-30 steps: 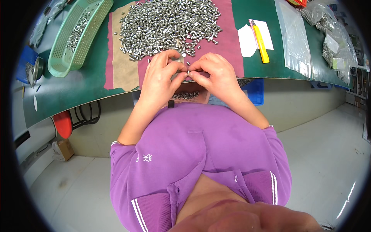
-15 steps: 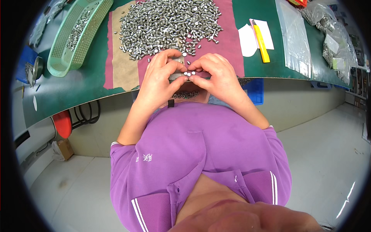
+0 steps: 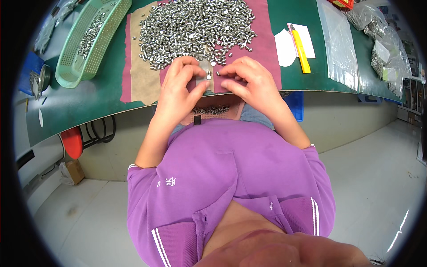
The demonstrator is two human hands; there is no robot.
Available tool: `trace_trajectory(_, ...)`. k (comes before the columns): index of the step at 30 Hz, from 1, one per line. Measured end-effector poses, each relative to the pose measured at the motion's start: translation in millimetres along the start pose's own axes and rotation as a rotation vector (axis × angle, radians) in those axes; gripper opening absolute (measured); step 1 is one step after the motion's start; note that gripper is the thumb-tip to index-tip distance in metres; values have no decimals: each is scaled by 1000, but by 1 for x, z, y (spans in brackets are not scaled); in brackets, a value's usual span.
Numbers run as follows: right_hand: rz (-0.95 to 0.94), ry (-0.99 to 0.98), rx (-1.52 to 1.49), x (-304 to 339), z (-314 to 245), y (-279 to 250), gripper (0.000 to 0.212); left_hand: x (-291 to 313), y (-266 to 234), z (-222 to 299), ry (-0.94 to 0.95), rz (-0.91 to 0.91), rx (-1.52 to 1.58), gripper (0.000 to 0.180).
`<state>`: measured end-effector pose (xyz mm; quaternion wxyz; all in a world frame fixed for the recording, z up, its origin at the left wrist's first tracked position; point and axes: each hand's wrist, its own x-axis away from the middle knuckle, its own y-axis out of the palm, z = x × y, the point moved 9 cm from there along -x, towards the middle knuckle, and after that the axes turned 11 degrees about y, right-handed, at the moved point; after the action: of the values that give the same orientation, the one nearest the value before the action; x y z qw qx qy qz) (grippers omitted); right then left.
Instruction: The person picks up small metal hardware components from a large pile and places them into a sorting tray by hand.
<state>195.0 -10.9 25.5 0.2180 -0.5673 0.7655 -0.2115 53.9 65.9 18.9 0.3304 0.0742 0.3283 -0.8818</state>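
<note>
Green-topped work table (image 3: pixel 106 104): spans the far part of the scene from left to right, near edge bowed.
Maroon cloth (image 3: pixel 269 53): lies across the middle of the table, bearing a tan strip (image 3: pixel 144 84) toward the left.
Heap of small silver metal rivet-like pieces (image 3: pixel 195 31): spreads over the cloth on the far side of both hands.
Left bare hand (image 3: pixel 179 86): poised at the near edge of the cloth, thumb and index finger spread, tips toward the right.
Single silver piece with a round white end (image 3: pixel 208 77): sits just right of the left fingertips; cannot tell contact.
Right bare hand (image 3: pixel 253 80): poised opposite, thumb and index finger likewise parted, tips toward the left.
Second small silver piece (image 3: pixel 218 73): lies at the right index fingertip, touching or just beside, cannot tell which.
Pale green perforated plastic basket (image 3: pixel 66 75): stands far left, holding similar pieces.
Yellow utility knife (image 3: pixel 300 49): lies right of the cloth, partly over white paper (image 3: pixel 307 38).
Salmon-pink perforated basket (image 3: pixel 220 101): rests below the near table edge, between the forearms, holding more pieces.
</note>
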Motion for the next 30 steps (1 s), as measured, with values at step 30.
trace_trajectory(30,6,-33,116,-6,-4,4,17,-10,3,8,78,44,-184,21)
